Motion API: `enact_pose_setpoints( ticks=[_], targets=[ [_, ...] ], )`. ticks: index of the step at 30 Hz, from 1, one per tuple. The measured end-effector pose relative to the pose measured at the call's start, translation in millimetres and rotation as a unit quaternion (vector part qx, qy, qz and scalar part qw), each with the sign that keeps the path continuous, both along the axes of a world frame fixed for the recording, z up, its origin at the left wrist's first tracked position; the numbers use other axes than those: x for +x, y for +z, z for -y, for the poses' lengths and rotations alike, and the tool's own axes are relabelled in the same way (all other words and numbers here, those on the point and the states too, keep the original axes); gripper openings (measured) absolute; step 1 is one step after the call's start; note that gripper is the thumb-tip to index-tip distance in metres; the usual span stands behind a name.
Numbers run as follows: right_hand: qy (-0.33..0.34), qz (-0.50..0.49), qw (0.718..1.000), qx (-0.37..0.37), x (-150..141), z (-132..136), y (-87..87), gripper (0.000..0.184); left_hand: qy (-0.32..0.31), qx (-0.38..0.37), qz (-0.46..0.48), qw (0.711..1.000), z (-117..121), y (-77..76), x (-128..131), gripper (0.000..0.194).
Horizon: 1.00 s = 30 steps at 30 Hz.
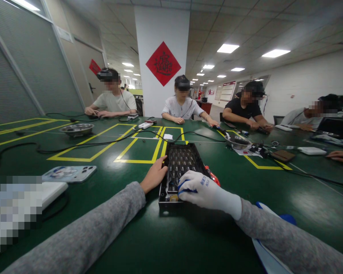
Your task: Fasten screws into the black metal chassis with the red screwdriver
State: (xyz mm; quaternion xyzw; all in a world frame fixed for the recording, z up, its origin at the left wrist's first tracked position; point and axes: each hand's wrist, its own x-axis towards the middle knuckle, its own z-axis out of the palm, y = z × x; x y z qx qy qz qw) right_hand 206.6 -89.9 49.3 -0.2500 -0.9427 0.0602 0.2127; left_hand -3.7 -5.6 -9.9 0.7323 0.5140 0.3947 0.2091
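A black rectangular case (201, 160) lies lengthwise in front of me, with rows of small shiny pieces inside a dark grid. At its near end a small yellowish part (173, 198) shows. My left hand (156, 173) is bare and holds the case's left side, its fingers along the rim. On my right hand (196, 188) is a white and blue knit glove. Its fingers are curled down onto the near right corner of the grid, and whatever lies under the fingertips is hidden. A shiny red thing (213, 176) sits just right of the case, partly covered by the glove.
On the left are a phone (71, 174), a white object (50, 196) and a metal bowl (77, 129). Black cables cross the green table (125, 236), marked with yellow tape. Another bowl (237, 141) stands right. Several people sit opposite. Blue-white material (267, 251) lies below my right sleeve.
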Motion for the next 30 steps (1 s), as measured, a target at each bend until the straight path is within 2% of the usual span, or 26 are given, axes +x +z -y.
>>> enact_pose_setpoints(
  ticks=[16,30],
  targets=[
    [-0.027,0.008,1.0,-0.009,-1.1,4.7,6.2,0.021,-0.003,-0.001,-0.003,1.0,-2.1,-2.7,-0.6,0.055],
    [-0.001,0.001,1.0,0.002,-0.1,2.6,1.1,0.018,-0.004,-0.006,0.0,1.0,-2.8,-2.9,-0.4,0.056]
  ],
)
